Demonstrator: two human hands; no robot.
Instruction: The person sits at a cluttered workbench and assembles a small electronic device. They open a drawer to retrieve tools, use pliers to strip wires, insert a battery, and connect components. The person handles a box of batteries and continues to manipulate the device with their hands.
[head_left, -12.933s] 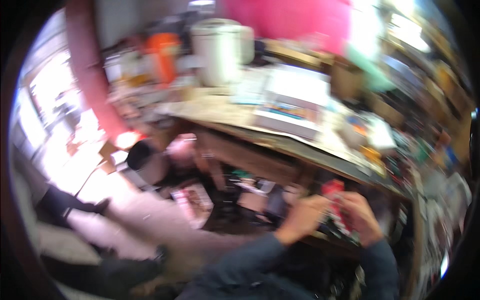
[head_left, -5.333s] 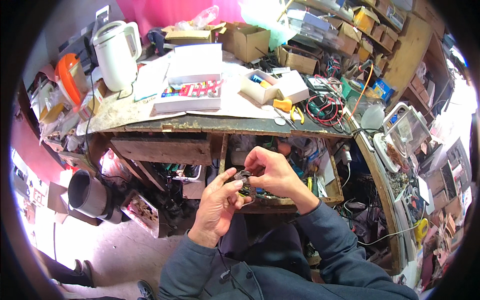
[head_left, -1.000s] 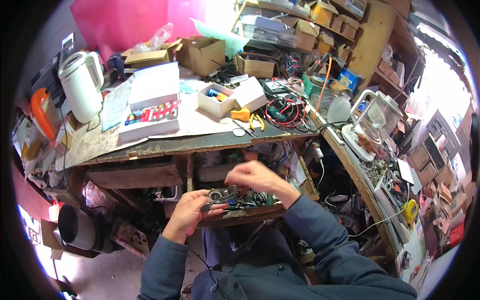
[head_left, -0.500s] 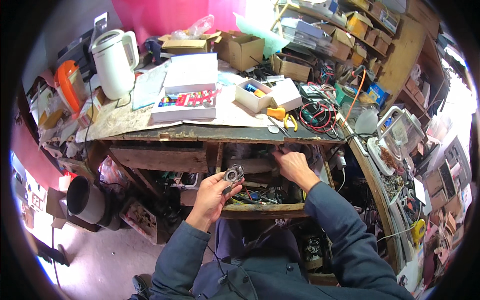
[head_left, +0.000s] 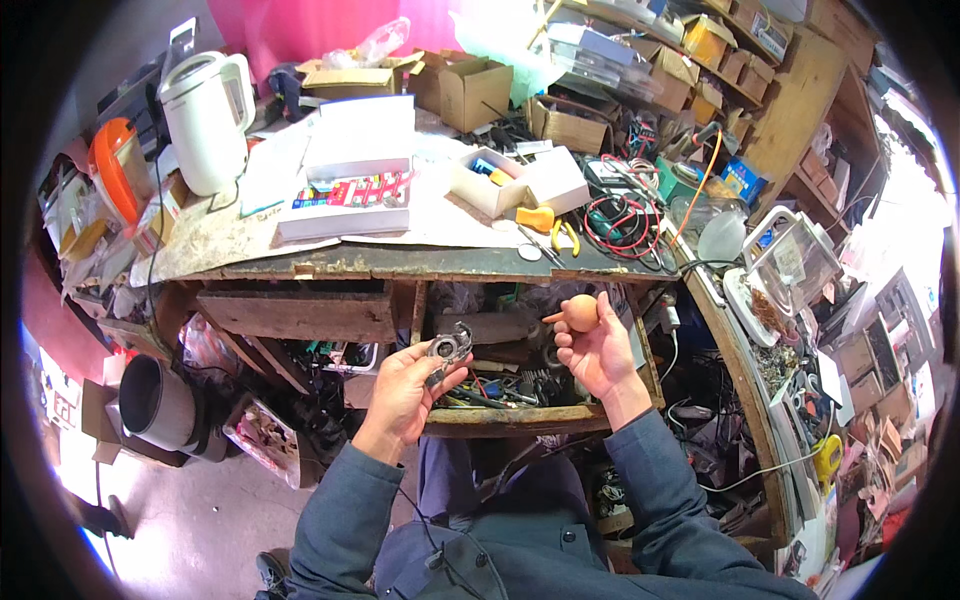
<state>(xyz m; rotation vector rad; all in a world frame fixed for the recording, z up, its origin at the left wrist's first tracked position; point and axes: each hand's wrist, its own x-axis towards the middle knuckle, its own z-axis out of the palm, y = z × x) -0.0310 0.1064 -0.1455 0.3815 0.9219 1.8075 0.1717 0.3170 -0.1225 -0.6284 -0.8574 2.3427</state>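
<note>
Showing over the open drawer (head_left: 515,424), a grey part (head_left: 452,347) is pinched between the thumb and fingers of the left hand (head_left: 403,393). By the right hand (head_left: 607,355), an orange bulb (head_left: 581,313) is gripped between thumb and fingers, the lower fingers being curled in; its pointed tip is turned left, and the bulb and part are held apart. Between the hands, tools (head_left: 505,388) can be seen in the drawer. On the bench (head_left: 440,262), yellow pliers (head_left: 565,237) are placed near coiled cables (head_left: 622,228).
</note>
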